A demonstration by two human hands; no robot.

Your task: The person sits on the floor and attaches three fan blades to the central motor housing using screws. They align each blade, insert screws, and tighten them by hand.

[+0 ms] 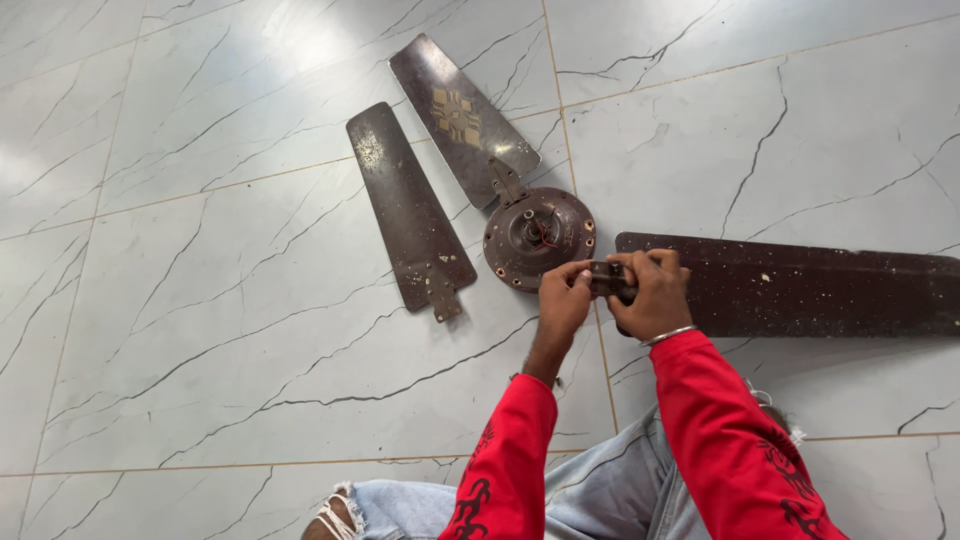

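Hands met at the root of the long fan blade [800, 285], which lay flat on the tiled floor [220, 330] beside the round motor hub [538, 238]. The left hand [563, 300] pinched the metal bracket [606, 278] with curled fingers; the right hand [655, 295] was closed over the blade's end. A firm, level grip on the bracket would likely keep it aligned with the hub. Two more blades lay nearby: one fixed blade [455, 115], one loose blade [408, 210].
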